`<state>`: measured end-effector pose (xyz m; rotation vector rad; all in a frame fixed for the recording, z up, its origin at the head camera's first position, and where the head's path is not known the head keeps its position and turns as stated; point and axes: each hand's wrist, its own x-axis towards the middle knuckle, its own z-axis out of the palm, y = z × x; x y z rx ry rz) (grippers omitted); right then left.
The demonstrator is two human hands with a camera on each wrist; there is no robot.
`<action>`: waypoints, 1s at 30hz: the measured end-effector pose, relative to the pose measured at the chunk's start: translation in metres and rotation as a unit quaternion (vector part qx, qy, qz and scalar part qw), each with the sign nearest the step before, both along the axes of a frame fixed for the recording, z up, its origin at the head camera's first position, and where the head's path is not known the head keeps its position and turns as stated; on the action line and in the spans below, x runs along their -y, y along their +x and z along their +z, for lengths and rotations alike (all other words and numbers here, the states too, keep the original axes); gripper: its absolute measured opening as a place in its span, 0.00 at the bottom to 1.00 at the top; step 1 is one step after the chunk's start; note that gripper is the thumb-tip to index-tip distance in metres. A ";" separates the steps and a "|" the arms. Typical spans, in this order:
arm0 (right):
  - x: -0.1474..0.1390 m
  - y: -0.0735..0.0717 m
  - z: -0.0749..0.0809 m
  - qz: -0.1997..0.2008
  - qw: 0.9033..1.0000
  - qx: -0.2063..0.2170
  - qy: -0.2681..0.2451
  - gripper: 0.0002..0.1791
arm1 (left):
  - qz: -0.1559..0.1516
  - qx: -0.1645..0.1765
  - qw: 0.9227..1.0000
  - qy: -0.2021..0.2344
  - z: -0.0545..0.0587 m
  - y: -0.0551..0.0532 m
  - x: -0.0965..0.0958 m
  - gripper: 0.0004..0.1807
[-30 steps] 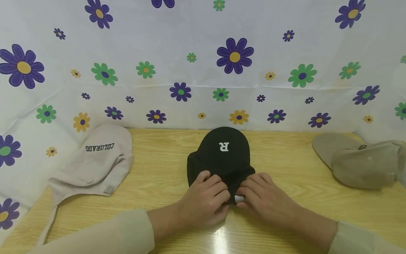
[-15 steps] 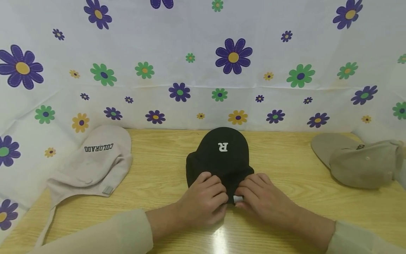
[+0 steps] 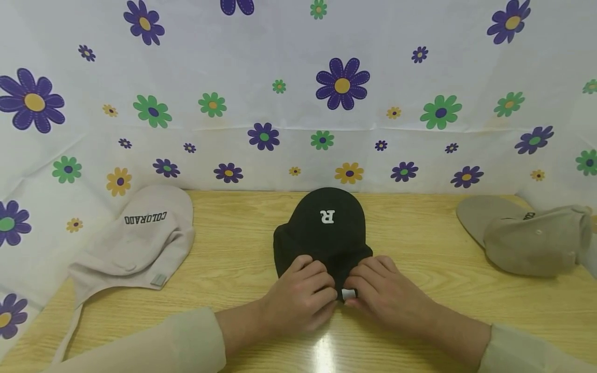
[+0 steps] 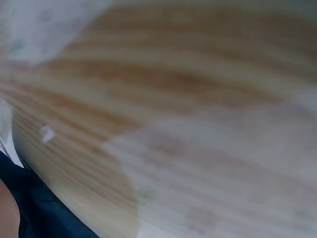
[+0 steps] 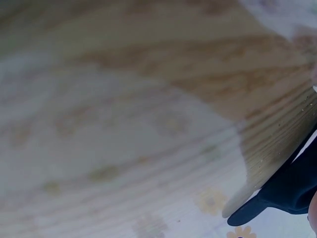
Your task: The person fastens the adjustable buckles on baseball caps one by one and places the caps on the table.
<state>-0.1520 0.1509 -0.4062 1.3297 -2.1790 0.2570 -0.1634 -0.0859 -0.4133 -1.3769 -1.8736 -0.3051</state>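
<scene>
In the head view a black baseball cap (image 3: pixel 326 233) lies mid-table, a white letter R on its crown showing upside down. At the cap's near edge, my left hand (image 3: pixel 305 292) holds the fabric with curled fingers. My right hand (image 3: pixel 384 290) pinches the same edge just to the right, beside a small white tag (image 3: pixel 348 294). The fingertips of both hands are partly hidden. Only a dark piece of the cap (image 4: pixel 44 208) shows at the lower left of the left wrist view. Its dark edge (image 5: pixel 277 198) appears at the lower right of the right wrist view.
A pale pink cap (image 3: pixel 144 243) with COLORADO lettering lies on the left, its strap trailing toward the front. On the right rests a khaki cap (image 3: pixel 536 243), brim toward the back. Behind the wooden table (image 3: pixel 233 233) hangs a white flowered cloth (image 3: pixel 289 46).
The hands stay at the cap's near edge with only slight finger shifts. The white tag shows a little more fully between them now.
</scene>
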 end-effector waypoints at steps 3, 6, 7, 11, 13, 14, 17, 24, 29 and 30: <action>0.000 0.000 0.000 0.002 1.000 -0.003 -0.002 0.17 | -0.004 0.006 1.000 0.003 0.000 0.001 0.000 0.05; 0.001 0.000 0.000 0.000 1.000 -0.006 -0.003 0.18 | -0.005 0.013 1.000 0.002 0.001 0.002 0.000 0.03; 0.001 0.000 0.000 -0.001 1.000 -0.006 -0.002 0.18 | -0.004 0.015 1.000 0.002 0.001 0.002 0.000 0.03; 0.000 0.000 0.000 -0.009 1.000 -0.007 0.004 0.18 | 0.000 0.018 1.000 0.003 0.002 0.002 0.000 0.02; 0.000 0.000 0.000 -0.013 1.000 -0.007 0.007 0.18 | 0.003 0.017 1.000 0.003 0.002 0.002 -0.001 0.02; 0.000 0.000 0.000 -0.014 1.000 -0.007 0.009 0.17 | 0.005 0.018 1.000 0.003 0.002 0.002 -0.001 0.02; 0.000 0.001 0.000 -0.017 1.000 -0.009 0.012 0.17 | 0.011 0.018 1.000 0.002 0.002 0.002 -0.001 0.02; 0.000 0.002 0.001 -0.028 0.999 -0.003 0.015 0.19 | 0.059 0.016 0.998 -0.018 0.002 0.004 -0.001 0.05; 0.000 0.002 0.000 -0.030 0.999 -0.002 0.014 0.20 | 0.071 0.023 0.997 -0.038 0.002 0.003 0.000 0.04; 0.000 0.001 0.001 -0.030 0.999 -0.003 0.014 0.20 | 0.071 0.023 0.996 -0.040 0.003 0.003 0.000 0.04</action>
